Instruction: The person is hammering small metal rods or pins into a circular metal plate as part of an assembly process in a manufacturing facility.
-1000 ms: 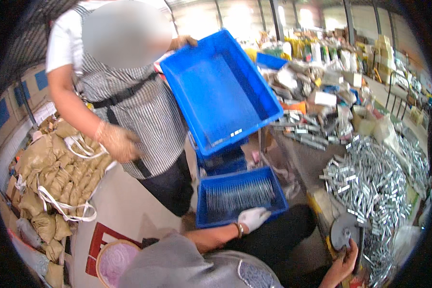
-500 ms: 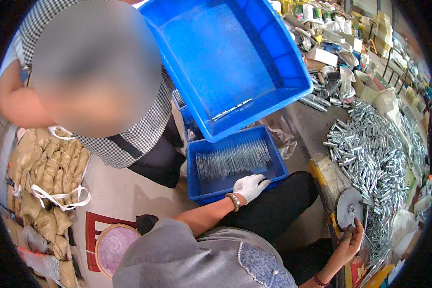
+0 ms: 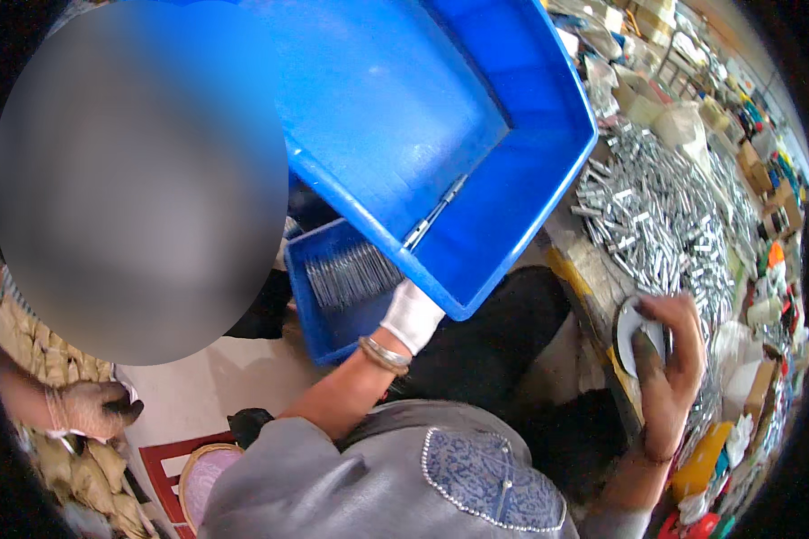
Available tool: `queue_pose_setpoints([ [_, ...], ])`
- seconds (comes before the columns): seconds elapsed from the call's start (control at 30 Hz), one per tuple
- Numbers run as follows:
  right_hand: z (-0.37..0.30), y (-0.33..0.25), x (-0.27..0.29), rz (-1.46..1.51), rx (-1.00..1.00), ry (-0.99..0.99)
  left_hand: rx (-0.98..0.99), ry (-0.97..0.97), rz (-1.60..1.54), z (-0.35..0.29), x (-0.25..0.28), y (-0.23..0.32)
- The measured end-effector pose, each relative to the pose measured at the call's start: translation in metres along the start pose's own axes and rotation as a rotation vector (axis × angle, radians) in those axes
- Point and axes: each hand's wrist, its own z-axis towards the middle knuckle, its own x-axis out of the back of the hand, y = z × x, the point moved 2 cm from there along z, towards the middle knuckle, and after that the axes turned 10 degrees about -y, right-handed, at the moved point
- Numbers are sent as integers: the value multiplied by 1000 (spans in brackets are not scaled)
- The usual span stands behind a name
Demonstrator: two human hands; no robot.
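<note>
Gloved left hand at lower blue bin — grip hidden by tilted blue crate above. Slim metal rods ranked just beyond, presumably for order. Right hand curled over round disc — hold unclear; metal-piece heap beyond.

Bright light gleams off the disc; bent edges fade black.
</note>
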Motion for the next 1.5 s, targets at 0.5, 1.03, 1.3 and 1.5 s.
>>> queue_pose_setpoints([
  [0.5,204,-13,-171,-321,362,-914,-186,-384,-1677,7,6,36],
  [1.03,188,-2,-159,-381,432,-888,-93,-340,-1529,0,-1,43],
  [1.3,166,-33,-99,-381,319,-955,-63,-312,-1426,13,-16,50],
  [1.5,133,-17,-66,-375,329,-723,-90,-340,-1179,21,-45,60],
])
